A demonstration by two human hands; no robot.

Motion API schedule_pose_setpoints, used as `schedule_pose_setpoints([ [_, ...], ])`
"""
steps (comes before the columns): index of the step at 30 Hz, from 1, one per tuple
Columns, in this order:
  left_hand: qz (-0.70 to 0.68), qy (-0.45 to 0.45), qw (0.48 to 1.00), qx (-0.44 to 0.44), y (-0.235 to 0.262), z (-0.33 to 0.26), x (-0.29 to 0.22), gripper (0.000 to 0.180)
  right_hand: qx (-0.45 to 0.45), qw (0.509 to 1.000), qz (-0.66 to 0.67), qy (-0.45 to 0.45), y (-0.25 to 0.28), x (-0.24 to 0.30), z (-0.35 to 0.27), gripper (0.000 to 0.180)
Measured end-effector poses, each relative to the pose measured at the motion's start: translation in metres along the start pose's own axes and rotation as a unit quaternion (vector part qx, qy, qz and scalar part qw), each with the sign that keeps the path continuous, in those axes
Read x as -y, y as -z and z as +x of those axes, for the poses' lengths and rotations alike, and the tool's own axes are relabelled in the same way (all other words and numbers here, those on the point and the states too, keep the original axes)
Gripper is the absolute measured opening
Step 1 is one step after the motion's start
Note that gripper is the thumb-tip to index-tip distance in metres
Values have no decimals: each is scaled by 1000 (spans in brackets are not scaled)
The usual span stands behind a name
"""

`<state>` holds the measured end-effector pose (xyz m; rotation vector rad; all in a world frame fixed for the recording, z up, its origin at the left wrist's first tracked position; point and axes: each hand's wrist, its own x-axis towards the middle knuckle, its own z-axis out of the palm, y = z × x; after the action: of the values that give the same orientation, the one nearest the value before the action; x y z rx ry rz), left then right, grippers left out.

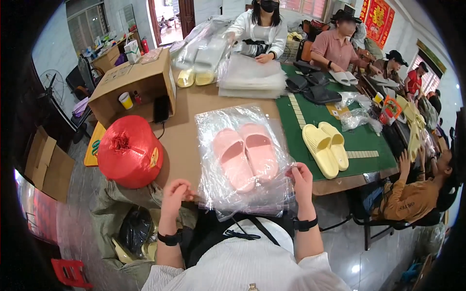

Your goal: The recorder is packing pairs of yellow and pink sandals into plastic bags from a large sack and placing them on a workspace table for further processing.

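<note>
In front of me, a pair of pink slide slippers (246,157) lies side by side inside a clear plastic bag (206,140) on the table. My left hand (176,194) pinches the bag's near left edge between thumb and fingers. At the near right edge, my right hand (300,178) grips the same film with fingers closed. The bag's near end hangs over the table edge, crinkled. To the right, a pair of yellow slides (325,148) rests on a green cutting mat (371,167), apart from my hands.
A red roll of plastic twine (130,151) and an open cardboard box (109,94) stand at the left. Ahead lies a stack of clear bags (252,80), where a masked person works. Black slides (318,87) sit on the mat's far part. A sack (109,213) stands below left.
</note>
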<state>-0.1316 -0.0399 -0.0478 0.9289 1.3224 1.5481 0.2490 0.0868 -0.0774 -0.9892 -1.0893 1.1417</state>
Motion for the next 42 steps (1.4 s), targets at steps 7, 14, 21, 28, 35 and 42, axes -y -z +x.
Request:
schedule_pose_setpoints([
  [7, 142, 189, 957, 167, -36, -9, 22, 37, -6, 994, 36, -101, -13, -6, -7, 26],
  [14, 108, 95, 976, 166, -69, -13, 41, 72, 57, 987, -90, -121, -30, -17, -12, 45],
  [21, 55, 241, 952, 183, -58, -14, 4, 60, 94, 955, -21, -280, -52, 16, -27, 39],
  [28, 28, 202, 958, 201, -56, -18, 7, 41, 163, 958, 19, -234, -48, 10, -37, 54],
  [35, -87, 154, 978, 107, -78, -30, 32, 54, 170, 962, 90, -197, -58, 34, -65, 74],
  [42, -102, 82, 972, 196, -82, -38, 9, 79, 203, 966, 96, -125, -57, 42, -88, 74],
])
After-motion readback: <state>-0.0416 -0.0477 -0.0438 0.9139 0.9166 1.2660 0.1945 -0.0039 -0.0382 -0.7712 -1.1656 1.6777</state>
